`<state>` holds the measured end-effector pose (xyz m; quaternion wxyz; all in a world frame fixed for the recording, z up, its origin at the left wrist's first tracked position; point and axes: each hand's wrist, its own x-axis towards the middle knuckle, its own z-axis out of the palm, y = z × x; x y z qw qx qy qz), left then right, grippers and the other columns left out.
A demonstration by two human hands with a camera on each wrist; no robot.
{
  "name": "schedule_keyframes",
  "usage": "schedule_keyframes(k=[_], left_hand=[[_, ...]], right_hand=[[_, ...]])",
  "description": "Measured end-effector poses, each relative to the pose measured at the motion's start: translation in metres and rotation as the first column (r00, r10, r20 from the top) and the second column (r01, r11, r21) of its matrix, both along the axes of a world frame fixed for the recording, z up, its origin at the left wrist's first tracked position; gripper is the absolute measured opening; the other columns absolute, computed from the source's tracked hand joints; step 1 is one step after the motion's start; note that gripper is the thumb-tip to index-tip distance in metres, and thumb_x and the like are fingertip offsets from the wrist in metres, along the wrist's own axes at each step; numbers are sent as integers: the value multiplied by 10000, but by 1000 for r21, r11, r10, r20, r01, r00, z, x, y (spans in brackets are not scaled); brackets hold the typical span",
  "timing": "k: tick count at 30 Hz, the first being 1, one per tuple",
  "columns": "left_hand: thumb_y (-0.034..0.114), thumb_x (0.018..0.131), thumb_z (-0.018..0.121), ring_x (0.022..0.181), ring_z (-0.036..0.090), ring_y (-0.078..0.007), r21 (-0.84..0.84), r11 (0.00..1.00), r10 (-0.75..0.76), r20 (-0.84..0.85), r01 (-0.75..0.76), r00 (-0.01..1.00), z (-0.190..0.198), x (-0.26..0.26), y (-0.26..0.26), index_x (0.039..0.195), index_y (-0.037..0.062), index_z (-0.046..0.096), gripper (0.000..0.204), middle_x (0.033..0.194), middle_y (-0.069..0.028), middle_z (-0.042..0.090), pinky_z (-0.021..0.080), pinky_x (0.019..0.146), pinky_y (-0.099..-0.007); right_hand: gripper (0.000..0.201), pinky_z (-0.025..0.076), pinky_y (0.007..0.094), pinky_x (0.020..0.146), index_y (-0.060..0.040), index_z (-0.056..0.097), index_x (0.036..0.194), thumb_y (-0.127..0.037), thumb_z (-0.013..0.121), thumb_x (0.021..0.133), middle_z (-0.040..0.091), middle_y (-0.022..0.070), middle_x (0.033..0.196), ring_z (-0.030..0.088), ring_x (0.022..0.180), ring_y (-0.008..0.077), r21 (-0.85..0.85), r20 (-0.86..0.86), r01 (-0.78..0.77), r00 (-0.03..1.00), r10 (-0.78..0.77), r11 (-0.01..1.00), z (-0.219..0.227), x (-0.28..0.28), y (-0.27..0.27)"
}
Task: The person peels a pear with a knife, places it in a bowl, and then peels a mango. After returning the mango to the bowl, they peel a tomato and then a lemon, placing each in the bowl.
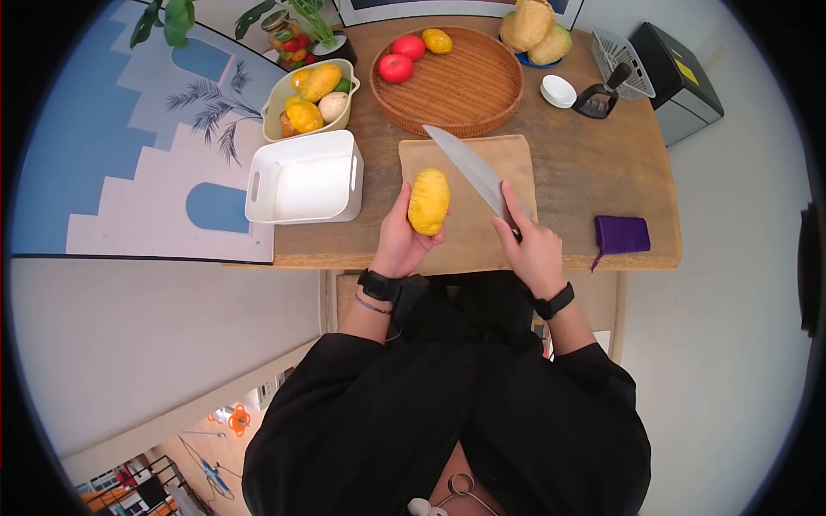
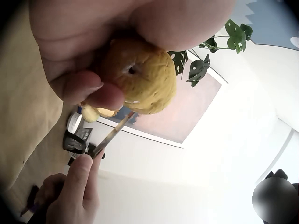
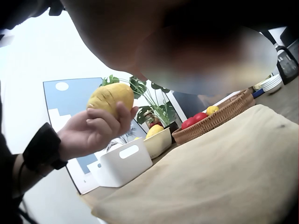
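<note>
Above the tan mat (image 1: 471, 248), my left hand (image 1: 401, 241) grips a yellow oval fruit (image 1: 428, 203) with fingers and thumb round its sides. Rows of short cuts mark its skin in the right wrist view. At its near end, the left wrist view shows a small dark hole in the fruit (image 2: 154, 84). My right hand (image 1: 537, 254) holds a large kitchen knife (image 1: 469, 168) by its handle, index finger stretched along the blade. The blade slants up and left, its tip beyond the fruit and apart from it in the head view.
Left of the mat stand a white plastic bin (image 1: 344, 206) and a cream bowl (image 1: 269, 112) of fruit. A round wicker tray (image 1: 469, 86) with red and yellow fruit sits behind. At right are a small white dish (image 1: 557, 91) and a purple pouch (image 1: 622, 234).
</note>
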<state>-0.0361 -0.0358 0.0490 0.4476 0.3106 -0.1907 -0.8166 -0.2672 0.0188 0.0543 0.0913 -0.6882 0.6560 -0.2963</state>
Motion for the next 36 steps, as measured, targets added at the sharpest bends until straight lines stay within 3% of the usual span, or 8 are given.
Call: schedule_keyframes(k=[5,12,16,18,28,31,33,36], left_hand=[[615,1078,373,723,633,-189,127,984,135,-94,-123,986,-21,-6,-5,1206,108,618,578,1003,-104,689,509,665,-326],[592,1069,429,868,697,-215,70,997,50,-153,-39,987,-17,-8,-3,1218,112,611,535,1015,-99,699,566,791,-364],[565,1081,430,854,664,-197,215,969,150,-106,-124,983,-8,-13,0,1232,108,605,513,1003,-74,689,536,724,-341],[515,1108,380,776,613,-179,22,1000,-6,-344,15,939,-27,-3,-3,1226,116,596,469,988,-68,682,471,640,-315],[556,1101,340,612,533,-196,0,999,-35,-167,35,985,-10,3,2,1220,98,601,540,974,-101,673,423,591,-312],[606,1074,388,700,612,-207,4,999,-43,-175,44,984,-10,0,1,1222,109,608,563,992,-105,685,496,649,-330],[657,1052,391,805,681,-237,164,979,145,-129,-123,981,-9,-8,3,1256,109,599,621,1099,-138,697,566,754,-337],[678,1038,407,899,719,-250,89,994,69,-127,-58,990,-22,-7,-3,1241,116,609,631,1119,-141,705,592,833,-372]], right_hand=[[649,525,423,518,-369,481,1547,-396,713,941,602,105,585,641,524,308,-19,-54,-175,983,174,984,5,12,27],[651,509,395,502,-358,522,1525,-384,750,916,581,80,610,611,512,270,-102,-112,-283,956,272,954,-19,18,32],[660,505,392,499,-357,507,1535,-382,748,921,579,79,615,603,506,262,-179,-123,-242,967,222,954,-16,15,22],[654,514,399,510,-353,500,1539,-385,738,931,599,91,628,624,530,274,-134,-122,-235,968,219,963,-11,13,19],[606,573,444,611,-347,490,1538,-398,690,968,724,147,771,711,682,376,142,125,-51,992,33,989,2,-2,0],[622,565,433,593,-341,488,1542,-378,703,959,703,141,727,708,655,347,53,129,-132,984,124,990,3,3,12],[632,554,425,573,-347,492,1542,-374,714,950,675,131,688,695,625,327,60,70,-174,983,169,983,11,9,24],[648,531,411,531,-364,499,1538,-374,732,934,612,108,620,658,560,292,16,-32,-257,966,257,966,8,18,33]])
